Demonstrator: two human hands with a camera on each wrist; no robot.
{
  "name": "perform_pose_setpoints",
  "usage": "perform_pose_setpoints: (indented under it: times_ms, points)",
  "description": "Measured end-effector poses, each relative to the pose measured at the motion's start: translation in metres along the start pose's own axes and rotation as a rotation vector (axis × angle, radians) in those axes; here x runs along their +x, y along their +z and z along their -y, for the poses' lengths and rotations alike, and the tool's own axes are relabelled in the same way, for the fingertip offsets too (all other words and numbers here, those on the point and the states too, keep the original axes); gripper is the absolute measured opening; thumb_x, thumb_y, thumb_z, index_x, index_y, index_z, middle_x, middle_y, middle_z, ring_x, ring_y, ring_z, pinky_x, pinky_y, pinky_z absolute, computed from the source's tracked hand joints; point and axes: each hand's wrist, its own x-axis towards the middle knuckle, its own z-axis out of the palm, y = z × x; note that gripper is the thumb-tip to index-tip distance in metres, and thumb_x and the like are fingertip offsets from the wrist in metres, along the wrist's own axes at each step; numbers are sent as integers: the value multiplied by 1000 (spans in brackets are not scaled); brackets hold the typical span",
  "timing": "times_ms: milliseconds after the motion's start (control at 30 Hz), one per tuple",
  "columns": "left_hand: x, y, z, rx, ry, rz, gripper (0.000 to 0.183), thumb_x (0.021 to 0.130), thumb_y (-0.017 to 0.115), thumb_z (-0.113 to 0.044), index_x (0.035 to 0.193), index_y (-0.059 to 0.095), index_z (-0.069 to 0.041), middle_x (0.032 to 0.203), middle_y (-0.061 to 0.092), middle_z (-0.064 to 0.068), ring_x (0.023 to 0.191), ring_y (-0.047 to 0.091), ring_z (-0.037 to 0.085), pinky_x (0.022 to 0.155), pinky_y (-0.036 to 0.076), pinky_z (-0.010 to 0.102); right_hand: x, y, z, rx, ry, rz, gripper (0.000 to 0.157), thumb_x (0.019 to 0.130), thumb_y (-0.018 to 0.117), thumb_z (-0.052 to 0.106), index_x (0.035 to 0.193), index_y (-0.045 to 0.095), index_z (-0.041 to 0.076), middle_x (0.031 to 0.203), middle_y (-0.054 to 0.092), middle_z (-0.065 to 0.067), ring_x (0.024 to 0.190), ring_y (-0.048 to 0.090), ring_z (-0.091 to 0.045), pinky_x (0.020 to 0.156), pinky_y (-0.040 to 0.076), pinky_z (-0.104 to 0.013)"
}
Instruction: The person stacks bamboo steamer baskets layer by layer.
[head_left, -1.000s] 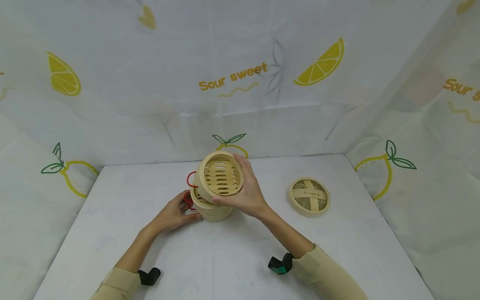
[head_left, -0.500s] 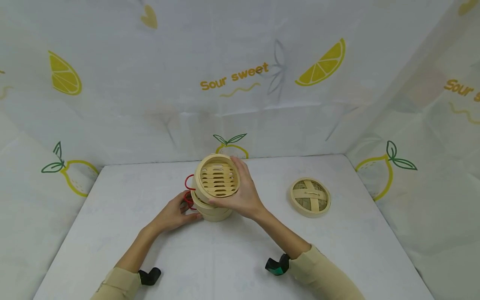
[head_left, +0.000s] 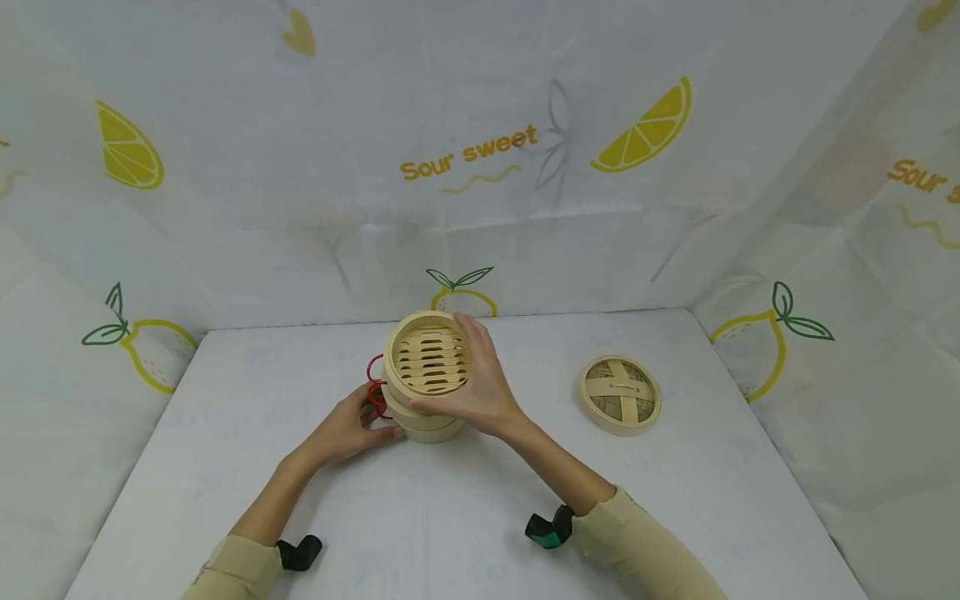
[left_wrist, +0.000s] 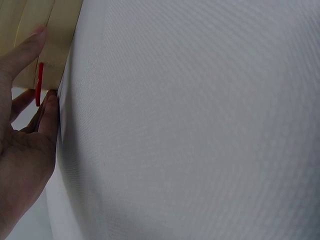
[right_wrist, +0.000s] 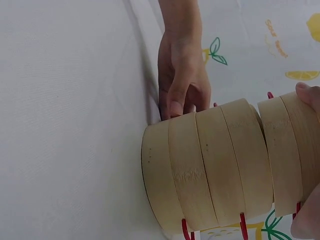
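Observation:
In the head view my right hand (head_left: 482,390) grips a round bamboo steamer basket (head_left: 432,357) by its right side, thumb at the near rim and fingers at the far side. The basket tilts toward me, its slatted floor showing. Beneath it stand stacked bamboo steamer baskets (head_left: 429,430), upright on the table. A narrow gap separates them from the held basket in the right wrist view. My left hand (head_left: 347,428) holds the bottom of the stack from the left, its thumb on the near wall. Red loop handles (head_left: 376,400) stick out beside its fingers.
A bamboo steamer lid (head_left: 619,395) with crossed strips lies right of the stack on the white table cloth (head_left: 480,517). Behind the table hangs a white sheet (head_left: 300,275) with lemon prints, and similar sheets flank both sides.
My right hand has brought the tilted basket a little left and down, closer over the stack. My left hand and the lid have stayed in place.

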Motion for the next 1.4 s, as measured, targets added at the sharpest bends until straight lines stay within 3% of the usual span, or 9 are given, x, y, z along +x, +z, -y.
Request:
perform_pose_setpoints:
  times_ms: [567,1033,1400]
  points:
    - [-1,0,1,-13,-8,-2,79,88,93,-27,150,53,0,143,67,20,136,67,39,120,55,55,4,0,5,-12,41,36,131,64,106,35,169,30,16,174,32,-9,160,37,-32,132,40,-63]
    - [0,-1,1,-22,9,1,80,87,94,-26,151,52,-2,145,67,18,139,66,39,122,54,55,8,-4,10,-102,49,119,128,66,103,41,167,32,11,172,34,-11,157,40,-33,129,44,-61]
    - [0,0,-1,-8,34,-3,79,89,93,-26,152,52,-1,144,68,18,138,66,39,121,54,57,12,-3,15,-165,49,116,126,65,103,43,166,35,10,169,39,-12,154,43,-35,127,48,-60]
